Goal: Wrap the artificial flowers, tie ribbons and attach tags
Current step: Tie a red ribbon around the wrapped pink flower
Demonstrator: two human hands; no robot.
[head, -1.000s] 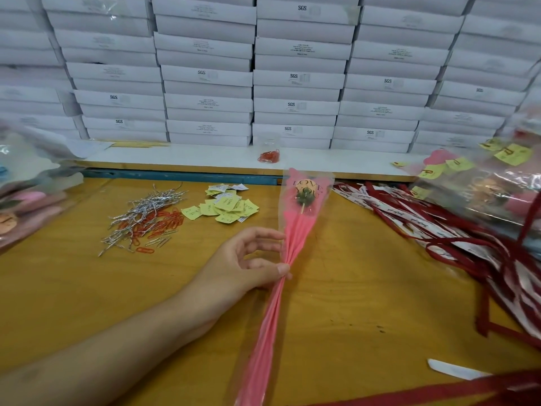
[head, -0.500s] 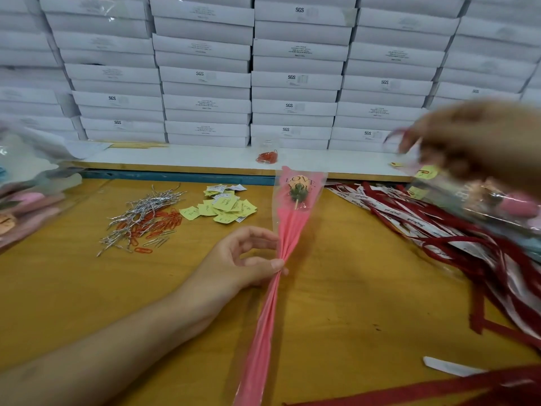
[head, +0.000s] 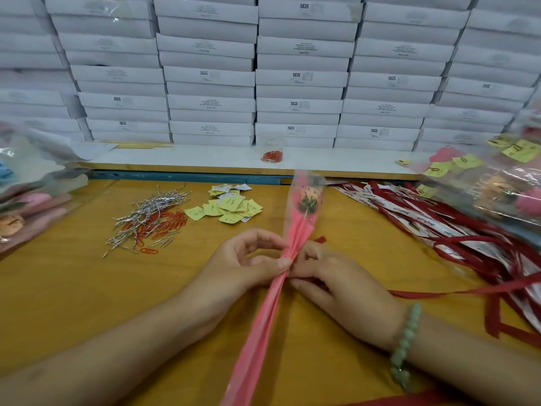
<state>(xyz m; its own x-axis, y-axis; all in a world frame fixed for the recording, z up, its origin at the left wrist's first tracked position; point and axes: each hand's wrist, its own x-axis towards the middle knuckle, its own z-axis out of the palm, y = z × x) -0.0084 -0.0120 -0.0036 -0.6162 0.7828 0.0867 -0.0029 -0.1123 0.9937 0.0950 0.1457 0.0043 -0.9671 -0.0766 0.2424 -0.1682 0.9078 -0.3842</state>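
A single artificial flower in a pink and clear sleeve (head: 295, 230) lies lengthwise on the yellow table, bloom pointing away from me. My left hand (head: 248, 265) pinches the gathered sleeve between thumb and fingers at its narrow waist. My right hand (head: 336, 282) meets it from the right at the same spot, fingers curled round a dark red ribbon (head: 439, 293) that trails off right; a short ribbon end (head: 320, 239) shows above the fingers. Yellow paper tags (head: 231, 205) lie in a loose heap behind my left hand.
Silver twist ties and orange paper clips (head: 149, 221) are piled at mid left. Red and white ribbons (head: 424, 221) spread across the right. Bagged flowers lie at the left edge (head: 26, 206) and right edge (head: 503, 183). Stacked white boxes (head: 298, 77) wall off the back.
My right hand came down from the upper right, bringing a red ribbon, and now meets my left hand at the sleeve's waist. The flower shifted slightly right.
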